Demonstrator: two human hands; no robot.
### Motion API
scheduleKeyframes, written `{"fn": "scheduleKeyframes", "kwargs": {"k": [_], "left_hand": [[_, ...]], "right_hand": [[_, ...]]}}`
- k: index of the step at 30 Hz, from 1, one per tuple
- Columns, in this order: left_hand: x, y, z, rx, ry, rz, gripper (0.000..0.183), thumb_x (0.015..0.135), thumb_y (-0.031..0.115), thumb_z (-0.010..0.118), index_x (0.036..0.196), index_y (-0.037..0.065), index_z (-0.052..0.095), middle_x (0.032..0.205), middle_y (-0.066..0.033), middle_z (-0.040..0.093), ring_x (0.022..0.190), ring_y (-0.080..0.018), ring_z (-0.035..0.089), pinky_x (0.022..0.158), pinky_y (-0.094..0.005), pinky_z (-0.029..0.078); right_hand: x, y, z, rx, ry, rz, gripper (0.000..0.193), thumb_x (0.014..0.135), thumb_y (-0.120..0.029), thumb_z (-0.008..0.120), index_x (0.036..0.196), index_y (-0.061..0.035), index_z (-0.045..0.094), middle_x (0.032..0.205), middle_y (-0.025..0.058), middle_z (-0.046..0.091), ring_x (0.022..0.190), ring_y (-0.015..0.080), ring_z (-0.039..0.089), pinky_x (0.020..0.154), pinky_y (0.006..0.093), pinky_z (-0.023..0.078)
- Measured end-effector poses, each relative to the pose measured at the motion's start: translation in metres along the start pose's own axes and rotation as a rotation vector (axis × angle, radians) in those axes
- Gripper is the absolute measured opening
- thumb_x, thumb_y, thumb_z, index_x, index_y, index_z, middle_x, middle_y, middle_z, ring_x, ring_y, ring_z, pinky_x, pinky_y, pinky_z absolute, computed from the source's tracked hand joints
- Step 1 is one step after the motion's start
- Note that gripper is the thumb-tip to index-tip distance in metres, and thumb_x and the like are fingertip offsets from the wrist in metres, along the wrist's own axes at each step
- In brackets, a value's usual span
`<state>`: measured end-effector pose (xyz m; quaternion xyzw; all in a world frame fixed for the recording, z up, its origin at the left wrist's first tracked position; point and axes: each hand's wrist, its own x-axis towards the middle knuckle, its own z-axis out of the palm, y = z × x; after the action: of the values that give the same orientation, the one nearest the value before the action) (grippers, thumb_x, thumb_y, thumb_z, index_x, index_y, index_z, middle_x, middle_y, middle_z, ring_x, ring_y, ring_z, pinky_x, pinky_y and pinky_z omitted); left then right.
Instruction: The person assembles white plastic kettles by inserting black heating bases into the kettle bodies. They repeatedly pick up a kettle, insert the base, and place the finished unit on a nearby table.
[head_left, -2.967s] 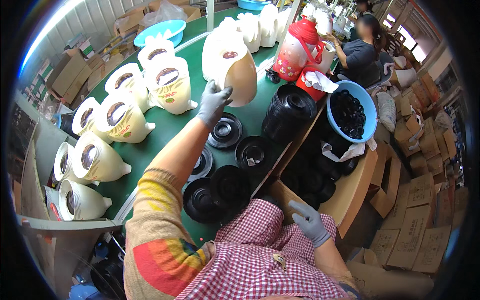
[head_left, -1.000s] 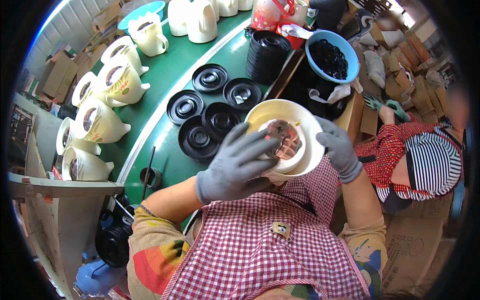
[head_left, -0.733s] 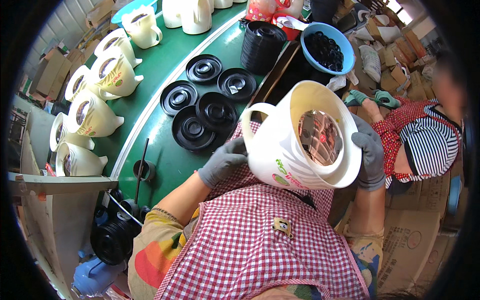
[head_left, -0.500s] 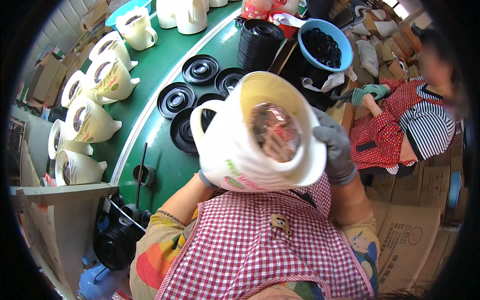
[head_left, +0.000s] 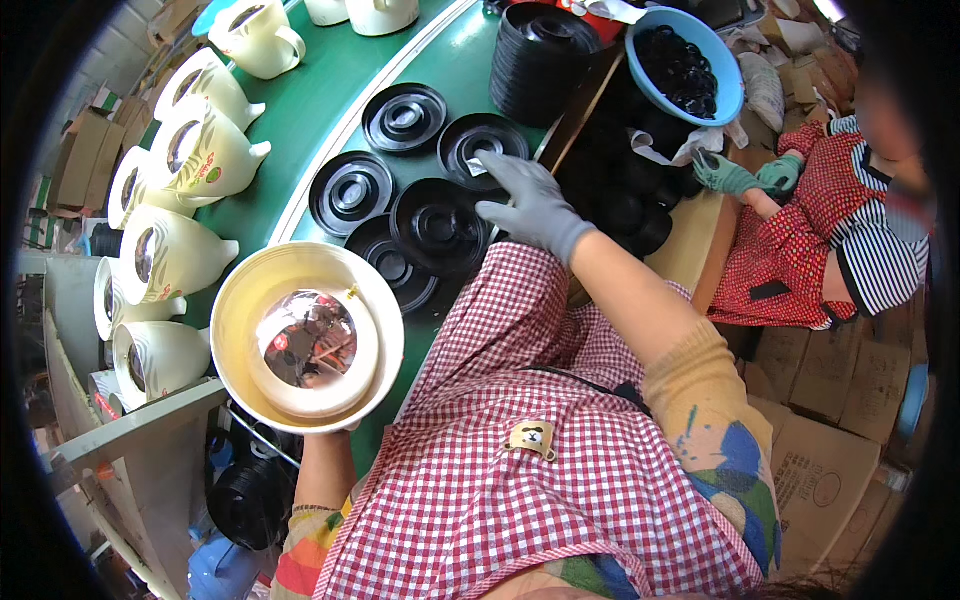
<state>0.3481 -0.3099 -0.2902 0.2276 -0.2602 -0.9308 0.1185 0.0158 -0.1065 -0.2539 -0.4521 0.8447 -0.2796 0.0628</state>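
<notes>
On the left, a cream plastic jug (head_left: 232, 335) is tipped toward me, a shiny, mirror-like round disc (head_left: 310, 340) in its middle. My left hand (head_left: 326, 442) supports it from below; the jug's body hides most of those fingers. My right hand (head_left: 540, 208), in a grey glove, reaches over the black round lids, thumb and forefinger apart. Its fingertips are by the lid (head_left: 465, 140) with a small white tag and another lid (head_left: 438, 222) nearer me; contact is unclear. More lids, such as one (head_left: 352, 192) farther left, lie on the green table.
Similar cream jugs (head_left: 175, 250) line the green table's (head_left: 330, 95) left edge. A tall stack of black lids (head_left: 545, 70) stands far off, beside a blue basin (head_left: 735, 95) of black parts. At right, a co-worker's green-gloved hands (head_left: 740, 175) are near a wooden edge.
The jug has moved from in front of my chest to the left and turned. My right hand has let go of it and reached out to the black lids.
</notes>
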Motion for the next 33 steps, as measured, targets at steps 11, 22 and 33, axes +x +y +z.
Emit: {"fn": "scheduleKeyframes", "kwargs": {"k": [11, 22, 33], "left_hand": [[0.003, 0.009, -0.003, 0.085, 0.036, -0.098, 0.052, 0.09, 0.011, 0.06, 0.139, 0.002, 0.044, 0.132, -0.0141, 0.056, 0.12, -0.0245, 0.055, 0.102, -0.0399, 0.046], [0.008, 0.014, -0.005, 0.099, 0.082, -0.09, 0.05, 0.091, 0.012, 0.059, 0.138, 0.002, 0.045, 0.132, -0.0141, 0.056, 0.119, -0.0246, 0.056, 0.101, -0.0399, 0.046], [0.028, 0.007, 0.01, 0.126, 0.043, -0.116, 0.049, 0.092, 0.012, 0.058, 0.138, 0.002, 0.045, 0.132, -0.0141, 0.056, 0.119, -0.0247, 0.056, 0.101, -0.04, 0.046]], "right_hand": [[0.125, 0.012, 0.009, -0.193, 0.236, -0.187, 0.044, 0.079, -0.024, 0.062, 0.121, -0.0107, 0.062, 0.12, 0.016, 0.062, 0.114, 0.028, 0.058, 0.101, 0.043, 0.041], [0.169, 0.142, -0.11, 0.132, 0.888, 0.733, 0.089, 0.075, -0.06, 0.067, 0.144, -0.0107, 0.038, 0.148, 0.0228, 0.034, 0.139, 0.0416, 0.029, 0.111, 0.0478, 0.03], [0.168, 0.151, -0.153, 0.251, 0.64, 0.728, 0.046, 0.083, -0.036, 0.059, 0.103, 0.0051, 0.066, 0.107, 0.0213, 0.066, 0.101, 0.0314, 0.06, 0.088, 0.0381, 0.045]]}}
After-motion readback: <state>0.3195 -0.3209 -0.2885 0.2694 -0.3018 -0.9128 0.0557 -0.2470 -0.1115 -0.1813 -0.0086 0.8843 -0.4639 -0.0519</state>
